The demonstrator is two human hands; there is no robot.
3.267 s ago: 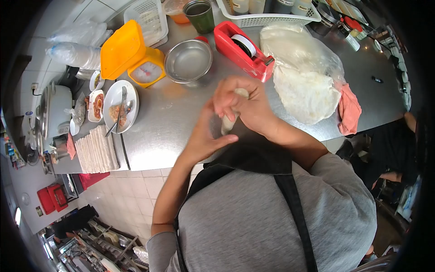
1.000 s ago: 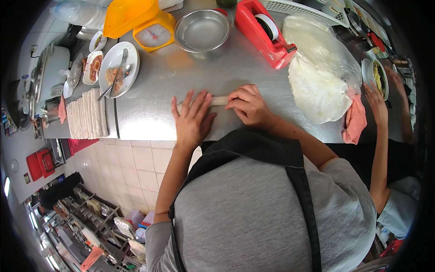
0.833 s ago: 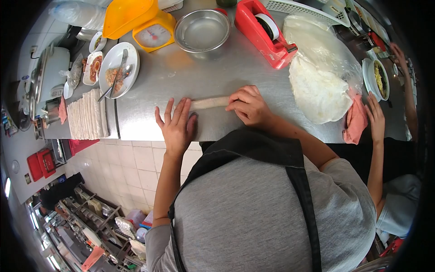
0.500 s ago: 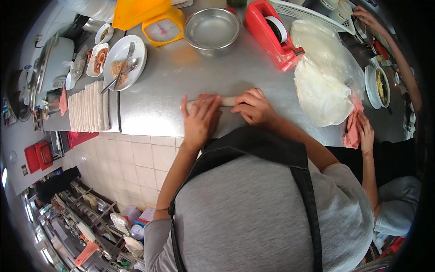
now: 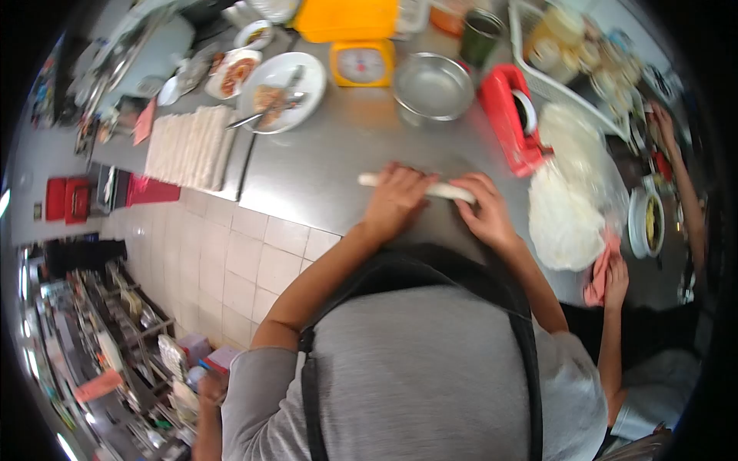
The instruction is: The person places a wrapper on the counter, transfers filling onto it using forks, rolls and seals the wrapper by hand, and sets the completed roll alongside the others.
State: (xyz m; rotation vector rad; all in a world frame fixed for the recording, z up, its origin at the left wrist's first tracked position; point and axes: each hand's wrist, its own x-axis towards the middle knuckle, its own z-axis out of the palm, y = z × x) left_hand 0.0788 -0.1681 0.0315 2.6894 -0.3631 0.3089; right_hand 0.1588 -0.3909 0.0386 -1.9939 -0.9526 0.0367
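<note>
A slim pale roll (image 5: 440, 189), apparently of thin white wrapper sheet, lies on the steel table in front of me. My left hand (image 5: 397, 198) is closed over its left part, and one end sticks out past the fingers. My right hand (image 5: 487, 207) grips the right end between thumb and fingers. To the right is a stack of white round wrapper sheets (image 5: 565, 219), partly covered by clear plastic. At the left, several similar long rolls (image 5: 188, 150) lie side by side in a row.
A red tape dispenser (image 5: 511, 123), metal bowl (image 5: 433, 86), yellow scale (image 5: 361, 63) and plate with food and cutlery (image 5: 307, 96) stand beyond my hands. At right, another person's hand (image 5: 616, 280) holds a pink cloth (image 5: 597, 278). Another forearm (image 5: 207, 415) shows at lower left.
The view has shifted, so the table things appear further right and lower. The roll now shows past my left hand. A forearm has come into view at lower left.
</note>
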